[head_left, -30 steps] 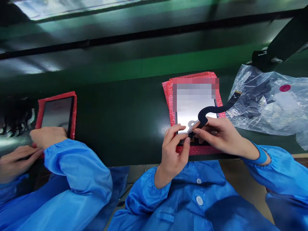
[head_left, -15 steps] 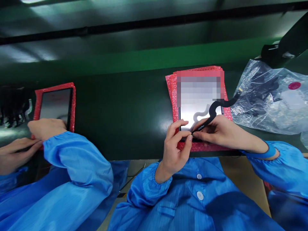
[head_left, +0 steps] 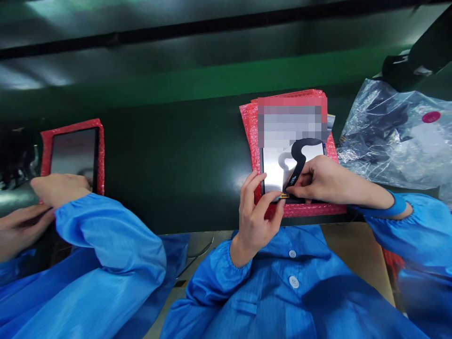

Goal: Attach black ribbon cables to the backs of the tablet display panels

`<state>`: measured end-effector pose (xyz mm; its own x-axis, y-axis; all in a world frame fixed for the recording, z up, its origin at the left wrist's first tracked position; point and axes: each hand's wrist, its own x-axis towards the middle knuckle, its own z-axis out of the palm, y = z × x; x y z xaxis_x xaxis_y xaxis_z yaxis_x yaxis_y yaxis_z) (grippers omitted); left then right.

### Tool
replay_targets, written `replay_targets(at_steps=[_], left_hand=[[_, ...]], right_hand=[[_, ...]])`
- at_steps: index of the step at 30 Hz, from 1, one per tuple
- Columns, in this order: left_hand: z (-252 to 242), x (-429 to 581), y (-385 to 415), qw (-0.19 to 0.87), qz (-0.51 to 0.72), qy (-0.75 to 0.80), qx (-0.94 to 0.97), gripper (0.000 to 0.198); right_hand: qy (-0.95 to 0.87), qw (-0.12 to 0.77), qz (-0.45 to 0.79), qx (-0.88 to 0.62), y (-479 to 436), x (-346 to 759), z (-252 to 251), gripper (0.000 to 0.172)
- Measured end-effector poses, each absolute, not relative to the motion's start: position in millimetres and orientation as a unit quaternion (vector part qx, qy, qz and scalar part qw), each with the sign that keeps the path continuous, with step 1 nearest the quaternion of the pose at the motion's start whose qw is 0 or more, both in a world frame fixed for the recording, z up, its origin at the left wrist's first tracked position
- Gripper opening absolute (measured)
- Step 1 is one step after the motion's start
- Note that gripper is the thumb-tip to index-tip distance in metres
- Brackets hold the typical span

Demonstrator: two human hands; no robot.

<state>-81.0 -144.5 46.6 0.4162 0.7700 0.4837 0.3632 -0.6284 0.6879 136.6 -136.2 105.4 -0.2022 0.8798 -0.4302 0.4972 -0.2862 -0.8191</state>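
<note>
Cable (head_left: 298, 165), lower end between both hands' fingers (head_left: 301, 191)

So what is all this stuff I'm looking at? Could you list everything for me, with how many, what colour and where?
Screen: one, pale with dark edges, under the hands
Ribbon strip: one, black, curving above the screen
Bubble wrap: layers uncountable, red, beneath the screen
Clear bag: one, see-through, right
Sticker: one, pinkish red, on the bag
Second screen: one, grey and black, left, on red wrap
Heap: uncountable, blackish, far left
Table: one, dark green, middle
Co-worker's hands: two, bare, left
Wristband: one, blue, right wrist
Buttons: two, white, front of the blue smock
Left hand: one, bare, at the strip's near end
Right hand: one, bare, pinching the strip
</note>
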Motion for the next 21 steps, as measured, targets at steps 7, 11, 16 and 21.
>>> replay_targets(at_steps=[7,11,16,21], left_hand=[[36.7,-86.9,-147.5,0.217,0.395,0.319,0.834,0.023],[35.0,-87.3,-148.1,0.220,0.394,0.323,0.832,0.020],[34.4,-87.6,-148.8,0.222,0.398,0.324,0.829,0.019],[34.0,-88.7,-149.6,0.226,0.397,0.327,0.827,0.019]], right_hand=[[-0.597,0.159,0.490,-0.614,-129.9,135.8,105.5,0.020],[-0.605,0.167,0.487,-0.608,-129.5,134.2,105.8,0.021],[-0.614,0.164,0.490,-0.596,-128.8,134.6,105.7,0.020],[-0.625,0.161,0.483,-0.591,-129.2,133.8,104.5,0.014]])
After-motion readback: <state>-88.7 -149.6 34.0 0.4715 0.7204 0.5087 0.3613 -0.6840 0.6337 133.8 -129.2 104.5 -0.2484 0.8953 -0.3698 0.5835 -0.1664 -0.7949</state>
